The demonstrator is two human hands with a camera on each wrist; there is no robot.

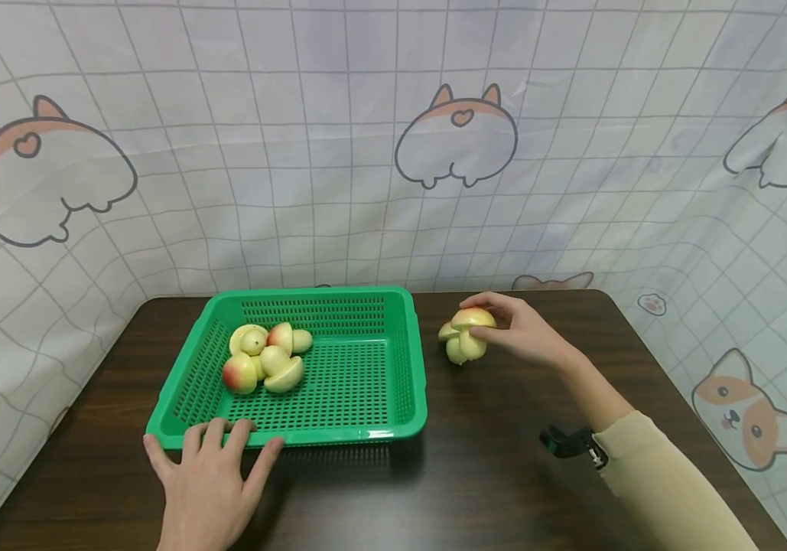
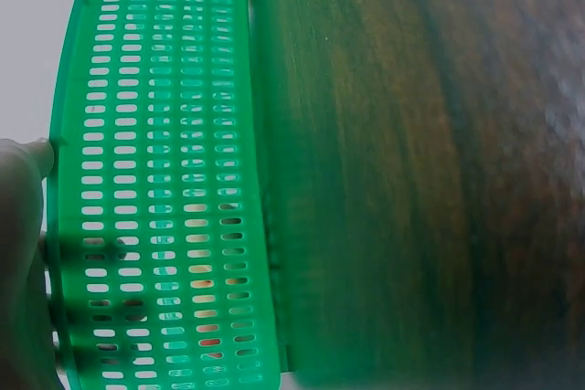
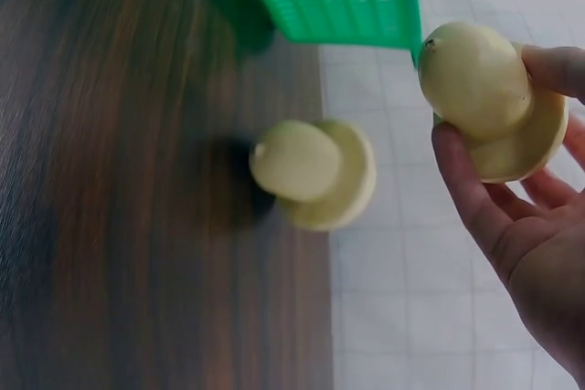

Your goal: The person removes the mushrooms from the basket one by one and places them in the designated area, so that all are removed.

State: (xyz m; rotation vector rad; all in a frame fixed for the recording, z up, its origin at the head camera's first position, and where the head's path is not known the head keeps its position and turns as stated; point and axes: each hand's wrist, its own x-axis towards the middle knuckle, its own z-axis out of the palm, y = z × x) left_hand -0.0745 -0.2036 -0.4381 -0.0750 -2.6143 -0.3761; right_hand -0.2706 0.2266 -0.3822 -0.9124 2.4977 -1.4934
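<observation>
My right hand (image 1: 517, 330) pinches a toy mushroom (image 3: 475, 84) with a pale rounded stem and a wide cap, yellow and red on top. The held mushroom is raised above the table, thumb on one side and fingers on the other. A second toy mushroom (image 3: 302, 162) stands on the table just beside it, partly covered by the held one in the head view. My left hand (image 1: 210, 478) lies at the near left of the green basket (image 1: 407, 367). Its fingertips hook over the near rim, showing as dark shapes through the slotted wall in the left wrist view.
Several toy mushrooms (image 1: 283, 379) lie heaped in the left part of the basket. The dark wooden table (image 1: 476, 474) runs back to a hanging cloth (image 1: 324, 191) with a grid and dog drawings. A black strap (image 1: 568, 442) sticks out at my right sleeve.
</observation>
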